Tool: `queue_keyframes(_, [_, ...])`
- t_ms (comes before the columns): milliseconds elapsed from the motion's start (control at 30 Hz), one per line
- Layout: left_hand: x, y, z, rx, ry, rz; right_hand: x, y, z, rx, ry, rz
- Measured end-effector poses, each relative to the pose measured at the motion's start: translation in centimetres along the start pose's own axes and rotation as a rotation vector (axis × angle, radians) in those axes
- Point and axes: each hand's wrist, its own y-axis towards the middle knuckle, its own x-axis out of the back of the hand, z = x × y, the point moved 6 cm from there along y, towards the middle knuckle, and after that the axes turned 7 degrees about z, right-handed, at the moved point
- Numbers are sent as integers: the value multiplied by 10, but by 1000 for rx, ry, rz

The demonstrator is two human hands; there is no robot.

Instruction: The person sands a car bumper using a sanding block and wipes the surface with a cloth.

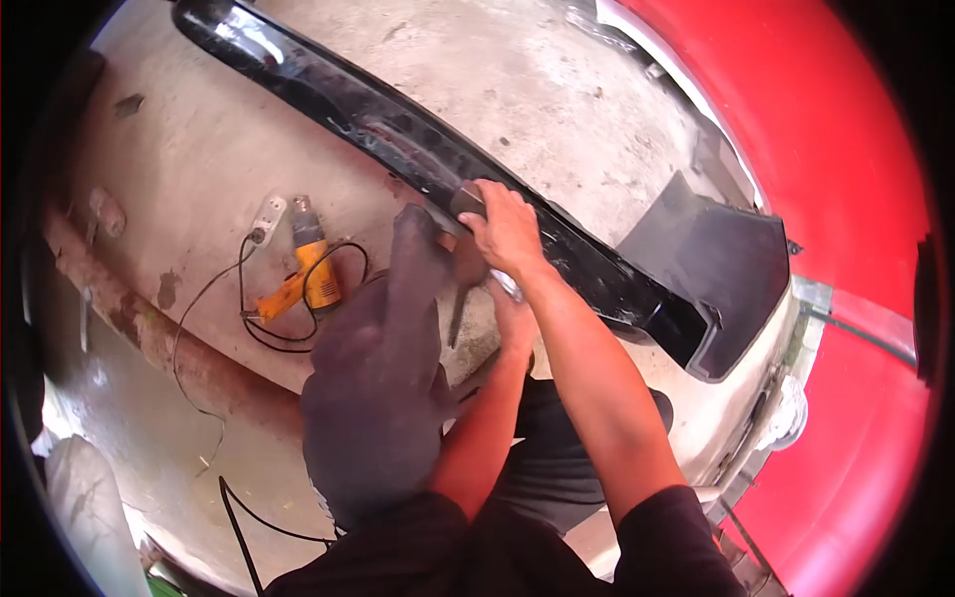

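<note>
A long glossy black panel (398, 124) runs diagonally from the upper left to the right of centre. My right hand (505, 227) is closed on a small dark brown block (468, 200), which rests against the panel's near edge. Just below it, my left hand (512, 310) has its fingers wrapped round a small shiny silvery item (506, 285), too hidden to name. Dusty streaks show on the panel's surface to the left of my hands.
An orange heat gun (320, 274) and a power strip (268, 217) lie on the floor at left, with looped black cable. A rusty pipe (164, 328) crosses the lower left. A dark flat piece (711, 249) adjoins the panel's right end; a red car body (836, 129) fills the right.
</note>
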Motion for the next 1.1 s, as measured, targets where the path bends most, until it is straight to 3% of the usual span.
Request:
queue_keyframes(67, [20, 14, -36, -47, -267, -191, 1, -4, -3, -5, 11, 48])
queue_keyframes(100, [32, 21, -52, -22, -256, -286, 0, -4, -8, 1, 45, 39])
queue_keyframes(133, [37, 32, -51, -43, -359, -290, 3, -6, -12, -22, 91, 55])
queue_keyframes(233, [30, 30, -56, 49, -374, -189, 18, -31, -39, -34, 12, 44])
queue_keyframes(300, [21, 18, -61, 9, -70, -234, 37, -63, -73, -62, -61, 4])
queue_keyframes(333, [15, 13, -55, 8, -73, -227, 45, -83, -93, -93, -117, -19])
queue_keyframes(467, [-22, -28, -1, 333, 49, -56, 90, -197, -162, -288, -68, -134])
queue_keyframes(567, [-58, -58, 19, 266, -163, 36, 124, -275, -161, -444, 88, -160])
queue_keyframes(633, [-86, -80, 30, 505, -413, 212, 126, -304, -158, -452, 217, -223])
queue_keyframes(733, [-83, -79, 22, 594, -494, 171, 122, -318, -152, -408, 454, -372])
queue_keyframes(767, [-74, -69, 12, 531, -417, 135, 120, -319, -149, -410, 418, -412])
queue_keyframes(867, [-39, -29, -45, 36, -210, -15, 118, -319, -152, -386, 322, -491])
queue_keyframes(967, [-15, -7, -113, -380, 662, -142, 119, -324, -168, -381, 657, -615])
queue_keyframes(1000, [-21, -5, -129, -572, 750, -138, 119, -325, -171, -377, 668, -635])
queue_keyframes(1100, [-39, 12, -141, -497, 1281, 27, 118, -330, -176, -359, 819, -697])
